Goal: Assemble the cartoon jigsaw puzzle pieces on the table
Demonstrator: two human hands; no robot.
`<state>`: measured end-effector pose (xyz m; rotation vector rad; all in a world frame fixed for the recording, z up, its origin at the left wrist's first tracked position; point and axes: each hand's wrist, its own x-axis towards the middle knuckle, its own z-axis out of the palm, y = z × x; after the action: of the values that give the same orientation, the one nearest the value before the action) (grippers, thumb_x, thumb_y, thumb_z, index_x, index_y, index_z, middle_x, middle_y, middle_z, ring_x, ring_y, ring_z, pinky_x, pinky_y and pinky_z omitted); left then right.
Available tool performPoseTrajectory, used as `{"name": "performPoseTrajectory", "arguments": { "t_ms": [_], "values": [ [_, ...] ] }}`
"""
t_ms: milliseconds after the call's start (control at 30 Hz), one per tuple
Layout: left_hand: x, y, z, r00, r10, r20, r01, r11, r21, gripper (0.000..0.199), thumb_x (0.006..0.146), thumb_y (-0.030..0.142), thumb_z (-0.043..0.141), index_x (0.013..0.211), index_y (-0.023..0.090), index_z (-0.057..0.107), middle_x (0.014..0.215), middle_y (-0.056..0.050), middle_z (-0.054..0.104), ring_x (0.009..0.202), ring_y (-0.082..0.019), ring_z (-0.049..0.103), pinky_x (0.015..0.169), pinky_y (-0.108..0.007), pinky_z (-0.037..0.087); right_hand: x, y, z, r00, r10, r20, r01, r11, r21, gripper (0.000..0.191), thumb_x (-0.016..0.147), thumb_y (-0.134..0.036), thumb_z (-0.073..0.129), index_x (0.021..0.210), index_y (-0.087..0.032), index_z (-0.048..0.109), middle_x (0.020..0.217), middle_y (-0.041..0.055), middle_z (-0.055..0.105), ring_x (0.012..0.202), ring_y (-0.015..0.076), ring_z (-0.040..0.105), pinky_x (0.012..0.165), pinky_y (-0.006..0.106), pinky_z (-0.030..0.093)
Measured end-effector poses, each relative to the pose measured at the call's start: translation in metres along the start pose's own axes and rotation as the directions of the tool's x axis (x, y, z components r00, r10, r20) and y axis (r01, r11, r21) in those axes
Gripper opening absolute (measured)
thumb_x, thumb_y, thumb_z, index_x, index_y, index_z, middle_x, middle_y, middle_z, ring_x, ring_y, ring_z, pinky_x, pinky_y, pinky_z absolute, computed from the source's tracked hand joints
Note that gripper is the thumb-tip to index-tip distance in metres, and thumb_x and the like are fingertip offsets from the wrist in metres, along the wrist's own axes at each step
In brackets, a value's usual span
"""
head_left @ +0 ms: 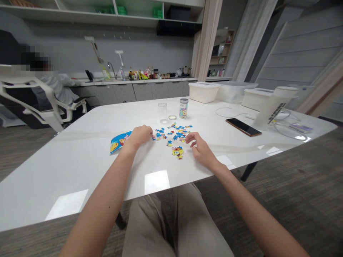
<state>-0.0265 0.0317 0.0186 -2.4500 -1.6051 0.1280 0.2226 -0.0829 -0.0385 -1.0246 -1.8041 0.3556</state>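
Observation:
Several small blue, yellow and pink jigsaw puzzle pieces lie loose on the white table. Close to me, a few joined pieces form a yellow cartoon face. My left hand rests at the left edge of the loose pieces, its fingers curled in; what they hold, if anything, is hidden. Partly behind that wrist lies a blue picture sheet, bent up at one side. My right hand hovers right of the pieces with thumb and fingers apart, nothing between them.
Beyond the pieces stand a clear jar, a round lid and a printed can. To the right are a phone, a white tumbler, cables and storage boxes. A person sits at far left.

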Motion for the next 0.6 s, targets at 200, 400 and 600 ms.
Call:
{"name": "performPoseTrajectory", "arguments": {
  "t_ms": [200, 400, 600],
  "values": [
    [0.001, 0.010, -0.001, 0.993, 0.118, 0.024, -0.117, 0.993, -0.025, 0.033, 0.084, 0.025, 0.044, 0.102, 0.023, 0.072, 0.100, -0.011, 0.071, 0.092, -0.024, 0.065, 0.078, -0.031, 0.048, 0.000, -0.003, 0.001, 0.999, -0.010, 0.043, 0.011, 1.000, -0.015, 0.049, 0.063, 0.001, 0.034, 0.106, -0.023, 0.042, 0.097, 0.0060, 0.056, 0.093, 0.0195, 0.058, 0.076, 0.037, 0.049],
    [-0.001, 0.005, -0.001, 0.996, 0.083, -0.017, -0.081, 0.992, 0.092, 0.041, 0.090, 0.029, 0.035, 0.103, 0.014, 0.071, 0.101, -0.018, 0.070, 0.092, -0.029, 0.066, 0.076, -0.037, 0.048, 0.001, -0.003, 0.002, 1.000, 0.008, -0.020, -0.008, 1.000, -0.002, 0.026, 0.083, -0.009, 0.036, 0.104, -0.023, 0.042, 0.091, 0.0039, 0.058, 0.078, 0.0155, 0.062, 0.069, 0.032, 0.050],
    [-0.006, -0.015, -0.009, 0.989, 0.143, 0.025, -0.144, 0.989, 0.032, 0.044, 0.086, 0.045, 0.042, 0.111, 0.022, 0.070, 0.104, -0.013, 0.071, 0.097, -0.028, 0.065, 0.080, -0.035, 0.047, 0.001, 0.002, 0.002, 0.993, 0.088, -0.084, -0.075, 0.985, 0.154, 0.037, 0.076, -0.006, 0.031, 0.107, -0.025, 0.039, 0.085, -0.0010, 0.056, 0.059, 0.0101, 0.059, 0.055, 0.026, 0.050]
  ]
}}
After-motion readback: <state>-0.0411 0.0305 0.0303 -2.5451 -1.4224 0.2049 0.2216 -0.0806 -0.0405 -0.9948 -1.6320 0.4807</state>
